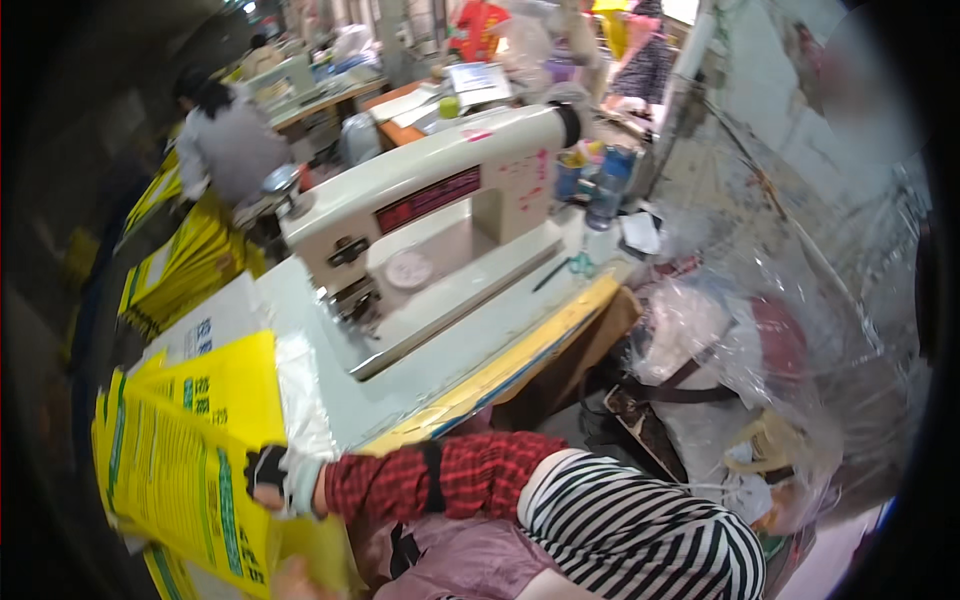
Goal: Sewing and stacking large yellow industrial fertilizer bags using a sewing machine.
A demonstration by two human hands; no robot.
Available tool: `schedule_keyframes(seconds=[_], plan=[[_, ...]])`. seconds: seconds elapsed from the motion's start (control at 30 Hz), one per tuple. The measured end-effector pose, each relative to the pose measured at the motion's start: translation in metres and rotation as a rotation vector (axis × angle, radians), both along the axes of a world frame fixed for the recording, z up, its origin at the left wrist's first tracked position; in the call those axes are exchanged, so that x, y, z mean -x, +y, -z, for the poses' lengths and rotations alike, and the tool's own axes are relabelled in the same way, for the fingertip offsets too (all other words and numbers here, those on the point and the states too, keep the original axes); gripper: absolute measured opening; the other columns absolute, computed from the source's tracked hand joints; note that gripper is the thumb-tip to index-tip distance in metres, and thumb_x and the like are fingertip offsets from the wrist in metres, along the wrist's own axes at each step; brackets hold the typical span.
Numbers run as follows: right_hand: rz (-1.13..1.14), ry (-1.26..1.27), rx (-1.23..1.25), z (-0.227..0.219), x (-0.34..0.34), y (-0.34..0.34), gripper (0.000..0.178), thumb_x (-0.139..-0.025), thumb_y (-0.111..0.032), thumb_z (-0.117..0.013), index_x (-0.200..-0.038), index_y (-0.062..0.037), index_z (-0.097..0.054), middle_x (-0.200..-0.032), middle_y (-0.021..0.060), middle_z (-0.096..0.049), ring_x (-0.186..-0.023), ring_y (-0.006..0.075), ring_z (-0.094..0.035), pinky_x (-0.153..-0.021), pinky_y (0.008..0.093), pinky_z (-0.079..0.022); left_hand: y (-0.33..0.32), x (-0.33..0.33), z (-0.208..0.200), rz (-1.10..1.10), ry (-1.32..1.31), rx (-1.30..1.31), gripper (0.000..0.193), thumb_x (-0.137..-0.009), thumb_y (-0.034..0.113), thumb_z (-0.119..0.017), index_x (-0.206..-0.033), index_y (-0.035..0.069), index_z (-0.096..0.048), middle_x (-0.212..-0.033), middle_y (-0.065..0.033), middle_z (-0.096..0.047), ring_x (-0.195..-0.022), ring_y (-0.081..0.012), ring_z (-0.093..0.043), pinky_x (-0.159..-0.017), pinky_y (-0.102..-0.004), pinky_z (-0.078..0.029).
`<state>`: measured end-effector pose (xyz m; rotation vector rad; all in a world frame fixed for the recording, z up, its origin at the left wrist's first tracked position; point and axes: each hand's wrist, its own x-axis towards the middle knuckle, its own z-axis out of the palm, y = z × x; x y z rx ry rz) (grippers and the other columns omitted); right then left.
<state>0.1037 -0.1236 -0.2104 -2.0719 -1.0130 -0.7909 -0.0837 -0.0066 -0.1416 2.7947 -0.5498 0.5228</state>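
Note:
At the lower left lies a stack of yellow printed sacks [180, 470] with green stripes, fanned out and partly overlapping. My right hand [272, 482], in a dark fingerless glove with a white band at the wrist, is closed on the right edge of the top yellow sack. Its arm wears a red-and-black checked oversleeve over a striped sleeve. Low in the picture, beside the same sacks, my left hand [300, 582] is smeared by motion and mostly cut off, so its fingers do not show. Above the sacks stands a white sewing machine [430, 180] on its pale table [410, 385].
Teal-handled scissors [580, 264] and a blue bottle [608, 190] sit at the table's right end. Clear plastic bags [700, 320] crowd the right side. Another yellow sack pile [185, 265] stands at left, near a seated person [235, 145]. White sheeting [303, 390] hangs by the table's left edge.

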Motion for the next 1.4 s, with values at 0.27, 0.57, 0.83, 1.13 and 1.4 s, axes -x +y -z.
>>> schedule_keyframes(seconds=[0.27, 0.57, 0.83, 1.13, 1.4], plan=[[-0.034, 0.121, 0.165, 0.04, 0.03, -0.05, 0.013, -0.069, -0.022, -0.058, -0.068, -0.0089, -0.058, -0.07, 0.0102, -0.055, -0.07, 0.0287, -0.057, -0.058, 0.0408, -0.047, 0.04, -0.04, 0.112, -0.361, 0.46, -0.51, 0.033, -0.085, 0.033, -0.057, -0.102, 0.005, -0.059, -0.105, -0.0171, -0.062, -0.092, -0.0328, -0.061, -0.078, -0.0369, -0.05], [-0.037, 0.375, 0.576, 0.079, 0.031, -0.064, 0.049, -0.084, -0.046, -0.051, -0.113, -0.0071, -0.053, -0.124, 0.018, -0.049, -0.112, 0.0322, -0.049, -0.094, 0.043, -0.039, 0.327, 0.05, 0.169, -0.472, 0.265, -0.482, 0.028, -0.086, 0.031, -0.056, -0.097, 0.006, -0.063, -0.097, -0.0133, -0.064, -0.087, -0.0272, -0.061, -0.077, -0.0346, -0.049], [-0.053, 0.229, 0.311, 0.003, 0.038, -0.063, 0.018, -0.069, -0.011, -0.062, -0.086, -0.0044, -0.065, -0.083, 0.0156, -0.06, -0.079, 0.0332, -0.057, -0.067, 0.0405, -0.047, 0.155, 0.009, 0.03, -0.55, -0.018, -0.084, 0.029, -0.09, 0.03, -0.051, -0.097, 0.005, -0.064, -0.093, -0.0108, -0.064, -0.084, -0.0215, -0.06, -0.077, -0.0326, -0.047], [-0.065, 0.207, 0.322, -0.01, 0.05, -0.051, 0.018, -0.069, -0.006, -0.059, -0.086, -0.0064, -0.065, -0.08, 0.0119, -0.06, -0.079, 0.0302, -0.057, -0.065, 0.0389, -0.047, 0.174, 0.021, -0.002, -0.885, -0.114, 1.146, 0.038, -0.098, 0.029, -0.045, -0.074, 0.002, -0.058, -0.053, -0.0032, -0.053, -0.047, -0.0099, -0.048, -0.049, -0.0224, -0.039], [-0.061, 0.149, 0.18, -0.001, 0.037, -0.062, 0.018, -0.07, -0.012, -0.056, -0.086, -0.0073, -0.063, -0.08, 0.0118, -0.059, -0.081, 0.03, -0.056, -0.071, 0.0395, -0.046, 0.169, -0.115, -0.008, -0.217, -0.305, 1.965, 0.021, -0.095, 0.023, -0.047, -0.088, 0.006, -0.057, -0.084, -0.0052, -0.062, -0.07, -0.0158, -0.058, -0.068, -0.0301, -0.05]])
